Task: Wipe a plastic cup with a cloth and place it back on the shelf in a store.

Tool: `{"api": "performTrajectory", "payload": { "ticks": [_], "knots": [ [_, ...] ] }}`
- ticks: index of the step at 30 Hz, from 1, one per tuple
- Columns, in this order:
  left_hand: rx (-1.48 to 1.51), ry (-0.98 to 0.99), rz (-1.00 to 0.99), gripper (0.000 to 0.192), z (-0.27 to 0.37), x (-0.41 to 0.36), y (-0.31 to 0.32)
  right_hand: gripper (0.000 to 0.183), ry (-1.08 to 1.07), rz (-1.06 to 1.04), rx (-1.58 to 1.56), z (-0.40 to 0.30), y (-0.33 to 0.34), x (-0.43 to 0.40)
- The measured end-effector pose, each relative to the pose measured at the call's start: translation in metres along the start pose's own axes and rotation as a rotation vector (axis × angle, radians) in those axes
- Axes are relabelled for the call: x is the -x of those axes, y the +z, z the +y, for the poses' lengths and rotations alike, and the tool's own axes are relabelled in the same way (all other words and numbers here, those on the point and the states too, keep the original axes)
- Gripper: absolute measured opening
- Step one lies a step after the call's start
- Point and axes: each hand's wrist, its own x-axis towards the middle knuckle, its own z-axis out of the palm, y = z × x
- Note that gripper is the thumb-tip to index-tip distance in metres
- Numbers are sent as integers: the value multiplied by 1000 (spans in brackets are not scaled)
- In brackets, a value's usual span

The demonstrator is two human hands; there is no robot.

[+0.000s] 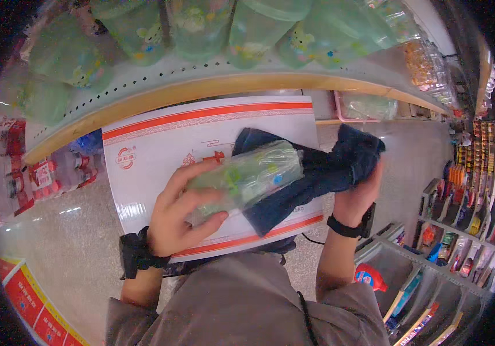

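Note:
My left hand [191, 212] holds a green patterned plastic cup [247, 177], wrapped in clear film and lying on its side, above a white cardboard box [143, 186] with red stripes. A dark blue cloth [316, 173] is bunched in my right hand [360, 190]; part of it hangs behind and below the cup. The cloth hides most of the right fingers. Black bands sit on both wrists.
Across the top runs a shelf edge [247, 82] with several large green plastic containers [264, 26] on it. Bottles in red packaging [78, 168] stand at left. Goods racks [437, 259] fill the right side, and a red display panel [35, 302] is at lower left.

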Motion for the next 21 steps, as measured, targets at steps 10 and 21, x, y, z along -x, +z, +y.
{"api": "performTrajectory", "payload": {
  "ticks": [10,21],
  "knots": [
    [126,-256,206,84,-6,3,2,41,-120,218,-208,-45,18,25],
    [-251,-193,49,69,-17,26,6,52,-521,-872,1230,76,133,57]
  ]
}}
